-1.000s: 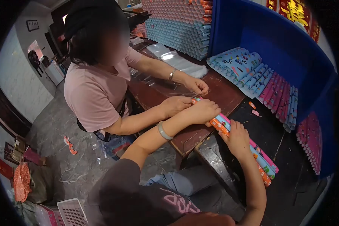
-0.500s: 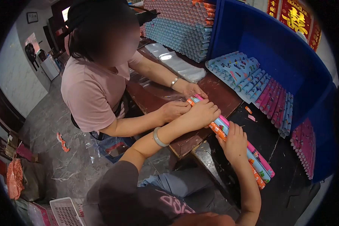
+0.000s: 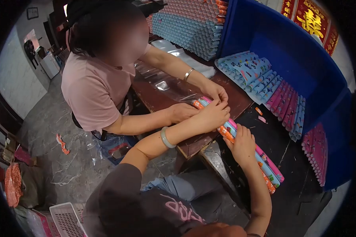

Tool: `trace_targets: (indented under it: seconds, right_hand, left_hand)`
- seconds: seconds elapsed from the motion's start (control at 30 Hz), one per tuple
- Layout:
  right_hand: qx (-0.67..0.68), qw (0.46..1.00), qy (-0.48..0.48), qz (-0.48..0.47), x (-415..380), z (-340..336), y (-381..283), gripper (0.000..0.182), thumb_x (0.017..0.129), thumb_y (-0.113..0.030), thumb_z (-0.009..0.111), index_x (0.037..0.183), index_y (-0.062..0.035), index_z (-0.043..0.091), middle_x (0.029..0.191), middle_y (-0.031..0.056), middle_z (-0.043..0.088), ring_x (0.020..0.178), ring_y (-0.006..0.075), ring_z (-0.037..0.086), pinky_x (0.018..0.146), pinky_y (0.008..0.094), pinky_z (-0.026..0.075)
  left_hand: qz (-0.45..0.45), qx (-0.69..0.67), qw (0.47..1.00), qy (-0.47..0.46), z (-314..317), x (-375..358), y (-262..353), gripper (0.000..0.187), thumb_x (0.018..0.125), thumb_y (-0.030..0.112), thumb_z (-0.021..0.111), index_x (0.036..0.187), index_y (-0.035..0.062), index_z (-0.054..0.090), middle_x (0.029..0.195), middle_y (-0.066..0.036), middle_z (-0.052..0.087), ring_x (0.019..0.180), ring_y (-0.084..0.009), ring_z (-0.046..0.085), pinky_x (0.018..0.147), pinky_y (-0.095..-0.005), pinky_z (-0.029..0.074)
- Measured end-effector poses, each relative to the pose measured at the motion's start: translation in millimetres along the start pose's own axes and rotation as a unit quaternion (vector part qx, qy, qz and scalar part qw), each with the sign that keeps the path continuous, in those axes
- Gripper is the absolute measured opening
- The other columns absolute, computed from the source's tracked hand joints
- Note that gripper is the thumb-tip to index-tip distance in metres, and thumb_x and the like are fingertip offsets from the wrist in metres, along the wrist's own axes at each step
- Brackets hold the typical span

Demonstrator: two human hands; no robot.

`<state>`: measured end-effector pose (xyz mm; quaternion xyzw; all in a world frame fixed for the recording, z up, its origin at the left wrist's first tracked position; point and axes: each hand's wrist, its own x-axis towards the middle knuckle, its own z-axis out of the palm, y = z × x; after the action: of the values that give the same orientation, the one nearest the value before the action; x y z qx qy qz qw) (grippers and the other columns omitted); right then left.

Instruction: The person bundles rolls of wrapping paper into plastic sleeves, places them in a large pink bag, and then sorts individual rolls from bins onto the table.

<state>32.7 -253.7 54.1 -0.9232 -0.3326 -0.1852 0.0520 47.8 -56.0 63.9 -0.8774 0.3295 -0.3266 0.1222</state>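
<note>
A bundle of patterned paper rolls, with a pink roll (image 3: 269, 162), a light blue roll (image 3: 269, 173) and an orange roll (image 3: 267, 182), lies slanting across the table. My left hand (image 3: 213, 116), below a pale bangle, is closed around the bundle near its far end. Lower down, my right hand (image 3: 242, 147) wraps over the rolls' middle. A co-worker's two hands (image 3: 182, 113) are at the far end, touching a clear plastic sleeve (image 3: 164, 87) that meets the roll ends. How far the sleeve covers them is hard to see.
A blue bin (image 3: 288, 51) on its side holds light blue rolls (image 3: 249, 73) and pink rolls (image 3: 316, 154). Stacked rolls (image 3: 186, 31) stand at the back beside plastic sleeves (image 3: 199, 65). Small scraps (image 3: 262, 119) lie on the black tabletop (image 3: 292, 189). The co-worker sits opposite, left.
The co-worker's braceleted hand has lifted and shifted right off the roll ends. My hands keep their grip; the bundle has barely moved.
</note>
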Motion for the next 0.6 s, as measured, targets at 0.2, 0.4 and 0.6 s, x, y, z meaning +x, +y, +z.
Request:
trace_targets:
  seconds: [0.2, 0.4, 0.6]
  right_hand:
    - [0.002, 1.0, 0.002, -0.031, 0, 12, 2, 0.061, 0.074, -0.038, 0.066, 0.114, 0.0037, 0.047, 0.1, 0.0127, 0.053, 0.09, 0.0272, 0.052, 0.072, 0.0387, 0.043]
    - [0.002, 0.999, -0.036, -0.002, 2, 12, 1, 0.063, 0.077, -0.048, 0.06, 0.113, 0.0028, 0.049, 0.099, 0.0139, 0.055, 0.095, 0.0272, 0.053, 0.078, 0.0381, 0.044]
    - [0.017, 0.999, -0.035, 0.001, 7, 13, 3, 0.06, 0.077, -0.048, 0.059, 0.108, 0.003, 0.051, 0.096, 0.0142, 0.056, 0.094, 0.0283, 0.053, 0.077, 0.0385, 0.044]
  left_hand:
    - [0.01, -0.227, 0.955, -0.19, -3, 0, 2, 0.072, 0.059, 0.033, 0.076, 0.113, -0.0037, 0.047, 0.115, -0.016, 0.052, 0.113, -0.0315, 0.046, 0.088, -0.0369, 0.043]
    - [-0.002, -0.36, 0.864, -0.352, -41, 13, -77, 0.067, 0.074, 0.033, 0.069, 0.118, -0.0087, 0.043, 0.098, -0.02, 0.058, 0.089, -0.0289, 0.058, 0.072, -0.0324, 0.045]
    - [0.01, -0.378, 0.843, -0.384, 16, -10, -86, 0.08, 0.071, 0.025, 0.068, 0.133, -0.0061, 0.03, 0.129, -0.025, 0.042, 0.122, -0.032, 0.04, 0.101, -0.0342, 0.032]
